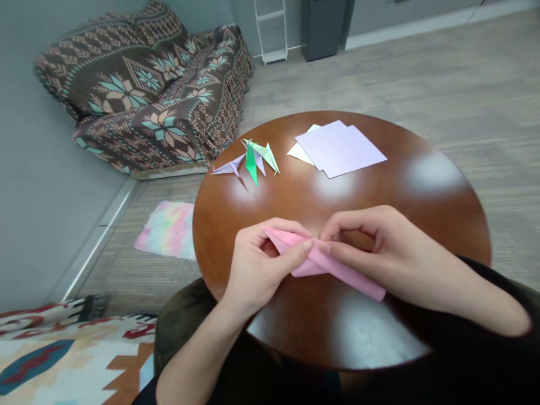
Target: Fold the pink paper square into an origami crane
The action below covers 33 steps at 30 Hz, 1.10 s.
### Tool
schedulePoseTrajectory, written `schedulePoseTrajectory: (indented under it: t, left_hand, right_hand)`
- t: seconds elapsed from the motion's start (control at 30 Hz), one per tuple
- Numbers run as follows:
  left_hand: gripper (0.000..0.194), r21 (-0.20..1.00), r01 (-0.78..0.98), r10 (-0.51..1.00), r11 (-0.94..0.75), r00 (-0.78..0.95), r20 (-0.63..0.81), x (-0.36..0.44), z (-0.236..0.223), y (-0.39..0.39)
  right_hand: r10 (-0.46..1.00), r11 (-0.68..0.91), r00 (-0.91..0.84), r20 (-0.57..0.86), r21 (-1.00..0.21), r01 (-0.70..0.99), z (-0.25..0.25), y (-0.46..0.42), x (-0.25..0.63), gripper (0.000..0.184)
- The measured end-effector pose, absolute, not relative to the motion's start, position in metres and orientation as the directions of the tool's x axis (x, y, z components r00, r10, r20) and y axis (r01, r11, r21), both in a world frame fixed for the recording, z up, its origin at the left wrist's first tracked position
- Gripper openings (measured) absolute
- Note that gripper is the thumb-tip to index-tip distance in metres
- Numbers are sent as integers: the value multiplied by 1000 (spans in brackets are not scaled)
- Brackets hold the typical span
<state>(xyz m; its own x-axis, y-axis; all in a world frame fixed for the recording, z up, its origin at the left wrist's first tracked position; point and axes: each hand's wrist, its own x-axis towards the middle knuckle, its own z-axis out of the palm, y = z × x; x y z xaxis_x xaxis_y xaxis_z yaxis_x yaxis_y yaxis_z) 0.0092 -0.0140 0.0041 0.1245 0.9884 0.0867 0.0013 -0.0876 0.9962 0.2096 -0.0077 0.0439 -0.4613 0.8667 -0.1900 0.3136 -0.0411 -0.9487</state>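
Your left hand (257, 264) and right hand (392, 256) pinch the partly folded pink paper (312, 256) between thumbs and fingers, meeting mid-length, probably to keep its creases aligned. It sits above the round, glossy brown wooden table (228, 247). Beyond your grip, the pointed folded-paper birds (252, 163) and flat lilac sheets (341, 149) leave working room.

The left forearm (198, 355) enters from seven o'clock; the left hand (262, 261) pinches, thumb toward two o'clock. From four o'clock, the right hand (386, 253) meets it, finger arched above thumb.
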Motion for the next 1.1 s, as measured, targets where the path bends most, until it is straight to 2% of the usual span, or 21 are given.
schedulePoseTrajectory:
  t: [0.17, 0.37, 0.53, 0.6, 0.73, 0.97, 1.1]
  left_hand:
    - [13, 998, -35, 989, -47, 136, 51, 11, 3, -16]
    - [30, 992, -115, 994, 46, 105, -33, 2, -3, -12]
    - [27, 977, -212, 1000, 18, 21, -13, -2, -1, -6]
    - [27, 971, -234, 998, 51, 51, -40, 3, -2, -8]
    - [24, 977, -192, 987, 95, 148, -67, 11, -5, -15]
    - [22, 991, -127, 996, 45, 80, -35, 10, -5, -14]
    - [20, 983, -170, 991, 74, 126, -53, 11, -5, -15]
  right_hand:
    - [842, -77, -489, -228, -948, 308, 42, -7, 210, 23]
    - [848, -45, -487, -208, -945, 324, 41, -7, 212, 23]
    - [851, -54, -478, -216, -942, 331, 42, -6, 212, 22]
    - [854, -57, -475, -211, -947, 317, 42, -5, 212, 24]
    - [869, -46, -457, -190, -950, 308, 41, -6, 211, 27]
    - [881, -40, -435, -187, -945, 325, 41, -6, 210, 23]
    - [873, -40, -450, -187, -948, 316, 43, -6, 211, 18]
